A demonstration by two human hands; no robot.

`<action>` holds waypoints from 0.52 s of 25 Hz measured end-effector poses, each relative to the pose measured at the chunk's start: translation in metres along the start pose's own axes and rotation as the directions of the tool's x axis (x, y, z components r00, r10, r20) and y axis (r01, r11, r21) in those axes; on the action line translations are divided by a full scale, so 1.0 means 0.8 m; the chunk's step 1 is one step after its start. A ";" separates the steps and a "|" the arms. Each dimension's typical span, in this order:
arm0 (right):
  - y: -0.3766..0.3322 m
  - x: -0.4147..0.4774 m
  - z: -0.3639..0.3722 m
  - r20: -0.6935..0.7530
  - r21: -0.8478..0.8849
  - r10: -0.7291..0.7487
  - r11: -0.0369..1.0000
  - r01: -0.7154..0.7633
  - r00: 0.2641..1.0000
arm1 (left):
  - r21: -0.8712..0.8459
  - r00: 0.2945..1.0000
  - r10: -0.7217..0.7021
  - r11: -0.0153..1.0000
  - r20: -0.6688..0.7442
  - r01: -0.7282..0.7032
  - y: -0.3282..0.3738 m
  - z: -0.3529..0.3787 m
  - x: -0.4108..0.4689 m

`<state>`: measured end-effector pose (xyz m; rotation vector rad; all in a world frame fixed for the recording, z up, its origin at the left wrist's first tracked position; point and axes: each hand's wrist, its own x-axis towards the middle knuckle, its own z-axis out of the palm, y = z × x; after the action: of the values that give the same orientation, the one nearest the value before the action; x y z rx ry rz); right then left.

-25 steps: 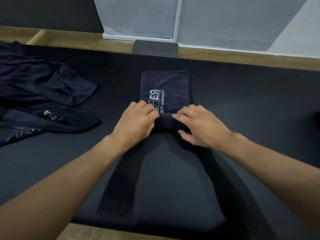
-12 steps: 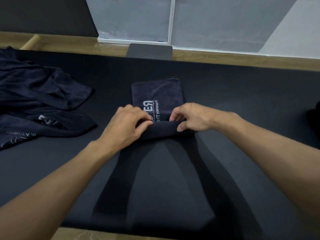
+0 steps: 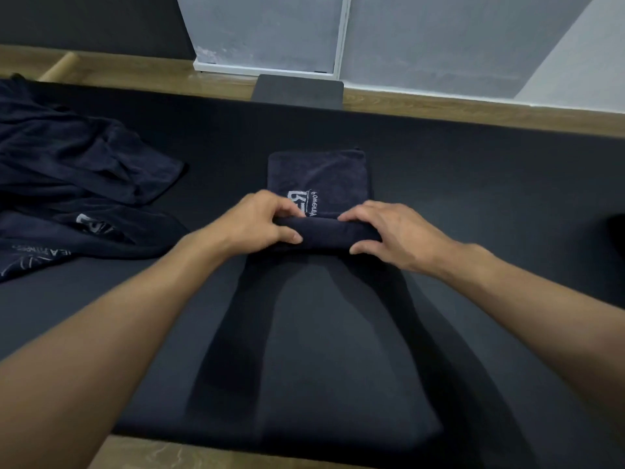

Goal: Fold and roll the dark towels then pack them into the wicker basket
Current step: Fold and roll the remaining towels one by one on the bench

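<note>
Navy terry towel (image 3: 319, 172) w/ white logo, centre of matte black table pad (image 3: 490, 204), near end rolled to soft cylinder, L hand (image 3: 257, 221) & R hand (image 3: 389, 231) fingers curled round roll ends, rumpled towel heap (image 3: 77, 184) at 9 o'clock.

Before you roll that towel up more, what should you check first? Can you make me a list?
1. Ends held: the left hand and right hand grip the roll: ok.
2. Is the roll straight, not slanted: ok.
3. Flat rest of the towel smooth: ok.
4. Is the wicker basket close by: cannot tell, not in view.
5. Are the other towels folded: not ok, heaped on the left.
</note>
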<state>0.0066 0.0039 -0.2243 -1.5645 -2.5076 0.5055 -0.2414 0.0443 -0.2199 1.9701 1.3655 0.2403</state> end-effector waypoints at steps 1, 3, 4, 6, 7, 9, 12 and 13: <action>0.001 0.001 0.000 0.007 0.031 0.037 0.999 -0.037 0.999 | -0.057 0.999 -0.033 0.998 0.038 0.036 0.002 -0.003 0.003; 0.004 0.013 -0.008 0.122 0.253 0.123 0.956 -0.151 0.985 | 0.028 0.999 -0.028 0.999 -0.046 0.029 0.004 0.005 0.000; 0.007 0.020 -0.013 0.204 0.382 0.148 0.898 -0.218 0.968 | 0.159 0.989 0.042 0.987 -0.140 -0.019 0.005 0.013 -0.006; 0.016 0.029 -0.026 0.340 0.531 0.188 0.770 -0.354 0.921 | 0.287 0.955 0.189 0.950 -0.228 -0.119 0.002 0.029 -0.018; 0.018 0.032 -0.027 0.368 0.550 0.201 0.740 -0.387 0.908 | 0.243 0.961 0.167 0.963 -0.221 -0.112 0.000 0.030 -0.019; 0.016 0.032 -0.019 0.238 0.487 0.222 0.815 -0.313 0.946 | 0.086 0.989 0.043 0.996 -0.141 -0.031 -0.001 0.019 -0.007; 0.007 0.016 0.011 -0.243 -0.088 -0.049 0.996 0.028 0.969 | -0.059 0.999 -0.035 0.998 -0.007 0.034 -0.005 -0.004 0.019; 0.005 0.007 0.021 -0.261 -0.269 -0.156 0.959 0.083 0.953 | -0.091 0.999 -0.040 0.995 0.021 0.042 -0.005 -0.009 0.025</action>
<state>0.0024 0.0074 -0.2414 -1.4282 -2.4988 -0.0589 -0.2397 0.0656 -0.2223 1.8628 1.3579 0.2597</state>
